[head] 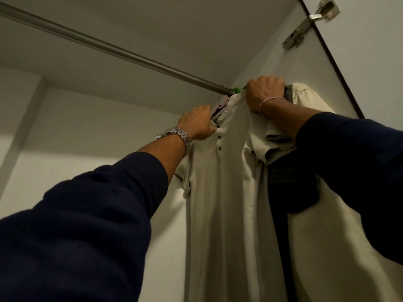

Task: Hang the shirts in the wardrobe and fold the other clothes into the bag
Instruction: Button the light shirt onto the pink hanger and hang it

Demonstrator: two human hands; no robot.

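Hands are both reaching up into the wardrobe, close under the metal rail (109, 47). The left hand (197, 123) is wearing a steel watch (176, 133) on the wrist, and its fingers are curling around the collar of a cream shirt (220, 192), just beside the top button; a pale pink hanger (68, 105) is showing a little above the fingers. The right hand (265, 92) is making a closed fist around the top of the same shirt at its shoulder, next to the rail end, and a thin bracelet (272, 101) is lying on that wrist. Something green (236, 90) is peeking out at the rail beside this fist; I cannot tell what it is.

The cream shirt is hanging down inside the wardrobe, near its right wall. Behind it, a dark garment (290, 188) and a second pale shirt (309, 99) are hanging too, pressing against the first one. Dark blue sleeves (87, 225) are covering both forearms and hiding the lower part of the clothes on the right. A metal door hinge (309, 22) is sitting at the upper right.
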